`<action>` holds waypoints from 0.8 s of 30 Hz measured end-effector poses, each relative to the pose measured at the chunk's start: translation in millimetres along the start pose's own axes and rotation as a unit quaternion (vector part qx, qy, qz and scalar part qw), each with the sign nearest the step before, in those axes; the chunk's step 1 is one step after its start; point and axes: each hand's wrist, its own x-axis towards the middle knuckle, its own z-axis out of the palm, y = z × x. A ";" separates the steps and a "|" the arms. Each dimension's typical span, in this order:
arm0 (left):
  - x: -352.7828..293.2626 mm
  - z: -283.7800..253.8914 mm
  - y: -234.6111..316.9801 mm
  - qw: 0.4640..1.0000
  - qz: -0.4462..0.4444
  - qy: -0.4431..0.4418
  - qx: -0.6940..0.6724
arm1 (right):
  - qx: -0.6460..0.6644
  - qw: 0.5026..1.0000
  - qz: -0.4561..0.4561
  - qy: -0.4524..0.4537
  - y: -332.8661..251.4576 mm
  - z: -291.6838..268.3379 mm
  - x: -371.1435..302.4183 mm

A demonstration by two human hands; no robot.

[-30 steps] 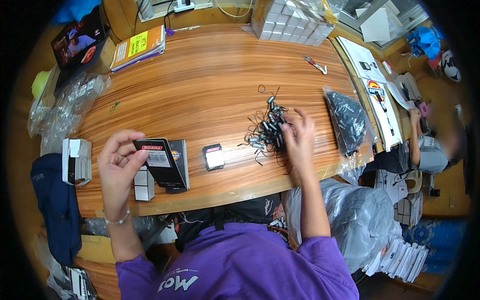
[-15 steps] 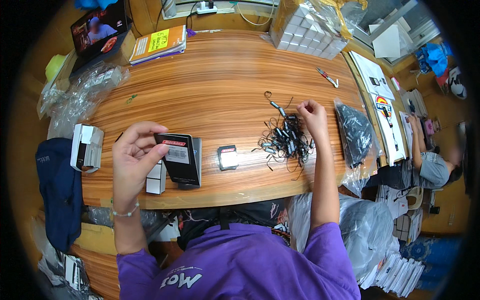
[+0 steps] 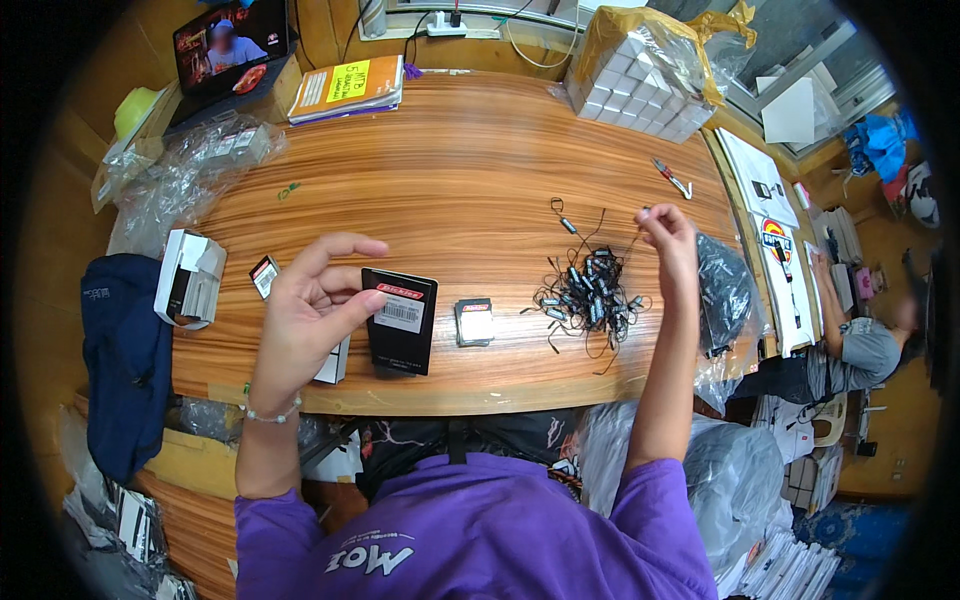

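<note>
My left hand (image 3: 318,312) pinches a black hang tag (image 3: 402,325), with a red label and a white barcode sticker, between thumb and fingers. It is held upright over the table's near edge. Partly behind that hand lies a white box-like stack (image 3: 334,362). A small stack of tags (image 3: 474,322) lies to the right of the held tag. My right hand (image 3: 668,235) is raised at the right, its fingertips closed on a thin black tag string (image 3: 633,243). Just below and left of it spreads a tangled pile of black tag strings (image 3: 595,290).
A small card (image 3: 264,277) and an open white box of tags (image 3: 190,280) sit at the left. Farther back are notebooks (image 3: 348,88), a laptop (image 3: 230,45) and a wrapped stack of small boxes (image 3: 640,85). Cutters (image 3: 672,178) and a bag of black strings (image 3: 725,290) lie right.
My right hand has drawn up and right from the pile, a string now showing at its fingertips. The left hand still holds the tag, now facing more squarely. The whole view has shifted slightly.
</note>
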 end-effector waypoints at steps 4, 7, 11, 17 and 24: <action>1.6 3.3 -0.1 0.999 -0.020 -0.012 0.043 | 0.090 0.995 -0.039 0.005 -42.9 -13.7 -11.0; 0.2 3.5 -3.9 0.999 -0.010 -0.021 0.038 | 0.083 0.992 -0.094 0.004 -65.3 -13.8 -20.8; 0.5 6.3 -4.6 0.999 0.000 -0.029 0.014 | 0.119 0.986 -0.106 -0.042 -78.4 1.3 -38.6; -0.8 17.8 -7.0 0.998 -0.046 -0.049 -0.015 | 0.257 0.961 -0.065 -0.082 -80.9 42.7 -72.6; 0.2 37.2 -27.9 0.990 -0.054 -0.132 0.024 | 0.353 0.918 -0.014 -0.178 -65.5 98.8 -113.5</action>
